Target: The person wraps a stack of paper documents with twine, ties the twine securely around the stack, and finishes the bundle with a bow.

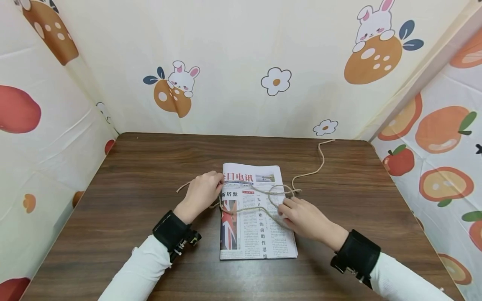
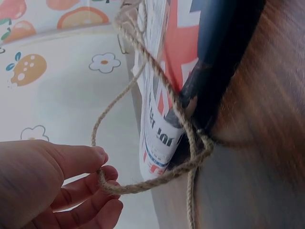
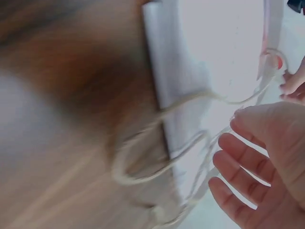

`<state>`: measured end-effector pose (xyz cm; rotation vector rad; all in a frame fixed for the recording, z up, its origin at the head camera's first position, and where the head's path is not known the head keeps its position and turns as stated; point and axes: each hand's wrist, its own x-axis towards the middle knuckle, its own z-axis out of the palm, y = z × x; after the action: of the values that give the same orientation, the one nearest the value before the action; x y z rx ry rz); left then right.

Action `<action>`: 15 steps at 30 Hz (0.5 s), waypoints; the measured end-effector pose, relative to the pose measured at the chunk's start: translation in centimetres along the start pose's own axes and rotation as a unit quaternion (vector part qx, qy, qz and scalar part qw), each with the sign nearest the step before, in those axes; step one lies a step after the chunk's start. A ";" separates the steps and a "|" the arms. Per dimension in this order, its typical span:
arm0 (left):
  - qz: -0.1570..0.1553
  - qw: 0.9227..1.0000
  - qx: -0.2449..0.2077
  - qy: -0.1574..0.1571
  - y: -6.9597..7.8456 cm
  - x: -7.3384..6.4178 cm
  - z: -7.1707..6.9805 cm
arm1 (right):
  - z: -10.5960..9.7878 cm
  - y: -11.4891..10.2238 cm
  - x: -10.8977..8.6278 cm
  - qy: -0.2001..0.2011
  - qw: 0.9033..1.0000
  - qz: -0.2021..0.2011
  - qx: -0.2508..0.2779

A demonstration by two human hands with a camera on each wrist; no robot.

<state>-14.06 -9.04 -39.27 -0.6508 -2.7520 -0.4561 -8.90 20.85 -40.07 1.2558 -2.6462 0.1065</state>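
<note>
A folded newspaper [image 1: 260, 238] lies on the wooden table with a thin jute twine [image 1: 244, 209] strung loosely across it. At its upper left edge my left hand [image 1: 205, 188] pinches the twine between thumb and index finger; in the left wrist view a loop of twine [image 2: 138, 187] runs from those fingertips around the paper's edge. My right hand [image 1: 303, 217] is over the newspaper's right edge, beside the twine loops. In the right wrist view the right hand [image 3: 267, 162] has its fingers loosely bent and apart, with twine [image 3: 190, 98] passing just beyond the fingertips.
One twine tail [image 1: 321, 161] trails to the table's back edge, and a short end [image 1: 182, 188] sticks out left of my left hand. Printed cloth walls [image 1: 233, 108] enclose the brown table [image 1: 150, 175] at the back and both sides.
</note>
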 end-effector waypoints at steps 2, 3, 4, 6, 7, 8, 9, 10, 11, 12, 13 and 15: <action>0.001 1.000 -0.002 -0.001 0.1 -0.1 0.2 | -0.2 -0.6 1.5 0.001 1.000 -0.008 0.000; 0.001 1.000 -0.003 -0.003 0.1 -0.2 0.3 | -0.3 -0.9 2.2 0.001 1.000 -0.014 -0.001; 0.001 1.000 -0.005 -0.004 0.2 -0.2 0.4 | -0.2 -1.2 2.9 0.001 1.000 -0.018 -0.001; 0.001 1.000 -0.010 -0.007 0.3 -0.3 0.5 | 0.1 -1.9 4.3 0.002 1.000 -0.025 -0.001; 0.000 1.000 -0.012 -0.009 0.4 -0.4 0.5 | 0.2 -2.3 4.9 0.000 1.000 -0.028 -0.003; 0.000 1.000 -0.012 -0.009 0.5 -0.4 0.6 | 0.5 -2.7 5.5 0.001 0.999 -0.033 -0.011; 0.001 1.000 -0.013 -0.010 0.5 -0.4 0.6 | 0.7 -3.1 6.0 0.002 0.999 -0.037 -0.022; 0.002 1.000 -0.014 -0.010 0.5 -0.4 0.6 | 0.9 -3.6 6.4 0.003 0.999 -0.042 -0.035; 0.002 1.000 -0.016 -0.010 0.6 -0.5 0.6 | 1.1 -4.0 6.8 0.004 0.998 -0.048 -0.047; 0.003 1.000 -0.017 -0.010 0.6 -0.5 0.6 | 1.3 -4.3 7.2 0.006 0.997 -0.053 -0.059; 0.004 1.000 -0.016 -0.010 0.6 -0.5 0.6 | 1.5 -4.6 7.5 0.008 0.996 -0.059 -0.071; 0.005 1.000 -0.017 -0.011 0.5 -0.5 0.6 | 1.7 -5.1 7.8 0.011 0.994 -0.065 -0.087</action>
<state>-13.46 -8.57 -39.86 -0.6804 -2.7653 -0.4969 -10.04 11.49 -40.12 1.3544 -2.4847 -0.1280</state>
